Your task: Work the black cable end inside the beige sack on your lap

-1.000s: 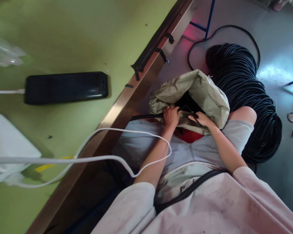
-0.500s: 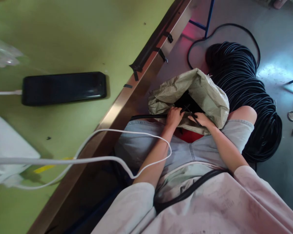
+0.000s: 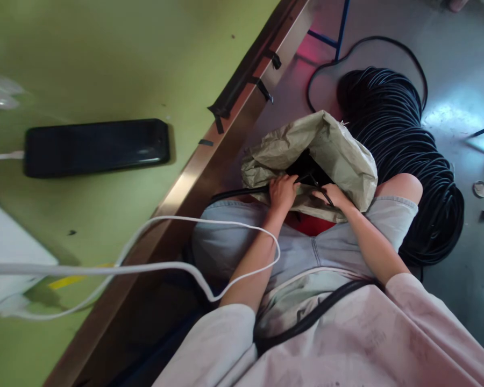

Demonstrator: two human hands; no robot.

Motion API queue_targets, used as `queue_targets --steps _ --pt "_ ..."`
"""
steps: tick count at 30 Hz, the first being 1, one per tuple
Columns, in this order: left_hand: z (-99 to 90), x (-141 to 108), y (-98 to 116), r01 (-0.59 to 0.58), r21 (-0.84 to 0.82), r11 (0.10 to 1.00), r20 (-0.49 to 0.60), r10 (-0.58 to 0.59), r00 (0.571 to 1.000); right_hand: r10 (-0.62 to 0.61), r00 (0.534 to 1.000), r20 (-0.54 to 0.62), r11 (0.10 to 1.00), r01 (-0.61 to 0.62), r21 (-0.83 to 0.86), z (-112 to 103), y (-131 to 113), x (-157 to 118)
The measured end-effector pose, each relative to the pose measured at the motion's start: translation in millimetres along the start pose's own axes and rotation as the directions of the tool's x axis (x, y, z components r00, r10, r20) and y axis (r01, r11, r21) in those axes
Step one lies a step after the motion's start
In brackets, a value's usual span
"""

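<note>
1. Left hand: it's over the near rim of the bag, fingers close together and curled around a black tube. The tube runs out to the left, above the thigh. Can't really make out the fingertips, they're small and dim.

2. Right hand: just right of the left one, the two not touching. It's got a dark tool, looks like scissors, with the fingers bent around the handle end and the thumb sticking out to the left. The tool's far end points up and left over the bag's mouth, near the tube. Can't tell if they touch.

3. The beige bag is wide open at the lap, with black stuff down inside, too dark to identify. Something red pokes out at its near side, above the shorts.

4. Big black coil on the floor to the right, beside the knee, with one loose loop curving away at its far end.

5. Green table on the left: black phone plugged in at its left end, white box nearer, yellow strip beside it. A white cable loops across the view of the left forearm.
</note>
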State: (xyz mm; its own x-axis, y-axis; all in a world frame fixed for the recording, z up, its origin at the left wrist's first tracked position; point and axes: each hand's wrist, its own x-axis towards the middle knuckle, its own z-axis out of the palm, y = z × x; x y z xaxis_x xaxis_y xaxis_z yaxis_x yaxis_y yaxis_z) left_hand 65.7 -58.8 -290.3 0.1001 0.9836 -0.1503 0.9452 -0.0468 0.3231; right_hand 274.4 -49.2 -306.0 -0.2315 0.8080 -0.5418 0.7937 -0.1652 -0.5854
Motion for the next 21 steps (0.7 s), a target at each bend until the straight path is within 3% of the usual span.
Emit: queue_targets --steps 8,17,21 --pt "1.3 4.1 -8.1 -0.073 -0.008 0.997 0.066 0.074 0.995 -0.099 0.993 -0.062 0.995 0.098 -0.024 2.3 4.9 2.1" --pt "3.0 5.1 -5.6 -0.016 -0.022 1.000 0.039 0.017 0.999 -0.057 0.998 -0.038 0.998 0.055 -0.037 1.9 3.5 1.9" --pt "1.0 4.9 -4.0 -0.025 -0.022 0.999 0.069 0.026 0.997 -0.107 0.988 -0.108 0.994 0.104 -0.035 1.9 1.4 1.5"
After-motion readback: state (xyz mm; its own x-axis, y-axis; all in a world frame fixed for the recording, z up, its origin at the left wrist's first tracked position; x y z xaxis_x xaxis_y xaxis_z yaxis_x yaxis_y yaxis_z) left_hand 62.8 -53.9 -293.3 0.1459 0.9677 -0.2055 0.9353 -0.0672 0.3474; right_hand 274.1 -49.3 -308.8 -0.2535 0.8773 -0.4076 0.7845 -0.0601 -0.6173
